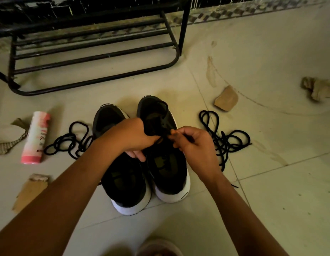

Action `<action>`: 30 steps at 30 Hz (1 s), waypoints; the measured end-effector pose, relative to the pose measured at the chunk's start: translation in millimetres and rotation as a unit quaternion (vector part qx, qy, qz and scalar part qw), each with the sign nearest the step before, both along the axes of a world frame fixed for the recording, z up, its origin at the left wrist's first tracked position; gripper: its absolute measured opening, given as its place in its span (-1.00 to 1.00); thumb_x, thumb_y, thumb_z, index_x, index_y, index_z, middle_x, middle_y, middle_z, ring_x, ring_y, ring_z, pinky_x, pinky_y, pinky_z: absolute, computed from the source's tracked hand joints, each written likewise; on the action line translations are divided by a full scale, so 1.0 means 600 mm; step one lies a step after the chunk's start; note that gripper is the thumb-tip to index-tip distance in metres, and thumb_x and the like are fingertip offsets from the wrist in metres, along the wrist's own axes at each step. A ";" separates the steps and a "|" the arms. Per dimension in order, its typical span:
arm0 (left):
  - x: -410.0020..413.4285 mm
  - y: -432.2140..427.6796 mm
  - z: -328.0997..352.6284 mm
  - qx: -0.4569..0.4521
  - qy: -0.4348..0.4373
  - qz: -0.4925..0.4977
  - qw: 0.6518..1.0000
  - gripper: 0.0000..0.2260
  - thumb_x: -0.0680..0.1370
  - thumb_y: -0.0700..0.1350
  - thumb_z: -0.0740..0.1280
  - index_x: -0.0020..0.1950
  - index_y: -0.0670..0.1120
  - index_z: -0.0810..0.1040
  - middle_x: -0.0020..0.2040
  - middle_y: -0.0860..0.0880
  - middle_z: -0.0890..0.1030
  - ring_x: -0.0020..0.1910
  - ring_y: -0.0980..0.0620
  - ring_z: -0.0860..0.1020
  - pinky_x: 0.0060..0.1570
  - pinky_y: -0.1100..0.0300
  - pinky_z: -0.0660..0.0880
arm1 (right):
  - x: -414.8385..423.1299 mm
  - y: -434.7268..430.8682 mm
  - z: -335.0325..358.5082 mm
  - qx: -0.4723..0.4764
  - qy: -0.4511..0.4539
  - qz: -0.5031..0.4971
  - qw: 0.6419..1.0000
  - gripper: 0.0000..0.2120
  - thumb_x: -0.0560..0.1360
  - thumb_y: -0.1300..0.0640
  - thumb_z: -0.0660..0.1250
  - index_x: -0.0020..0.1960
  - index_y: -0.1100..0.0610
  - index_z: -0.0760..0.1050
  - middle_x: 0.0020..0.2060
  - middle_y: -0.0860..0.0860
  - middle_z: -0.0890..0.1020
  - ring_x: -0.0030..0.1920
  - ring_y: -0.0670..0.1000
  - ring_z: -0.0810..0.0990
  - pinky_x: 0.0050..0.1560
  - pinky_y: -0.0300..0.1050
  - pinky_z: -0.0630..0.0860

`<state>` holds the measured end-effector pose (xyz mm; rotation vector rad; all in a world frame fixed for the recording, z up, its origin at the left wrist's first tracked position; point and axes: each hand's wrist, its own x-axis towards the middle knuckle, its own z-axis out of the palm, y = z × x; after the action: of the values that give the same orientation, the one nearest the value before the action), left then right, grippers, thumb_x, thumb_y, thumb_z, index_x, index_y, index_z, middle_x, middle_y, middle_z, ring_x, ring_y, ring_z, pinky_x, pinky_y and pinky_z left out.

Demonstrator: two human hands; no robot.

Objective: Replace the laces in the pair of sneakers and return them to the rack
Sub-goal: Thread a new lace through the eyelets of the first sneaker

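Observation:
Two black sneakers with white soles stand side by side on the tiled floor, the left sneaker [123,183] and the right sneaker [168,172]. My left hand [131,135] grips the tongue area of the right sneaker. My right hand [193,143] pinches a black lace end at that shoe's eyelets. One loose black lace [70,141] lies in loops left of the shoes. Another loose black lace [225,137] lies to their right. The black metal shoe rack [94,58] stands on the floor behind the sneakers.
A pink and white bottle [35,137] lies on the floor at the left. Torn cardboard pieces lie at the left [31,191], at the right behind the lace [226,98] and far right [316,87]. My feet show at the bottom edge.

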<state>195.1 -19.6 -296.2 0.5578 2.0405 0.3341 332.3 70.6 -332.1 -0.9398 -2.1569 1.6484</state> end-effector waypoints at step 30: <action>0.031 0.015 -0.003 0.126 0.349 -0.025 0.928 -0.60 0.46 0.35 0.18 -0.16 0.05 0.55 -0.11 0.06 0.48 -0.21 0.09 0.48 -0.36 0.23 0.37 | 0.067 -0.010 -0.018 0.107 -0.110 0.061 0.986 -0.69 0.38 -0.02 0.42 0.10 -0.07 0.48 0.00 -0.16 0.47 -0.05 -0.20 0.48 -0.15 -0.43 0.42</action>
<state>213.8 -10.4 -298.1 0.9933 2.6787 0.4082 372.4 64.8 -342.9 -0.9822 -2.5229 1.3826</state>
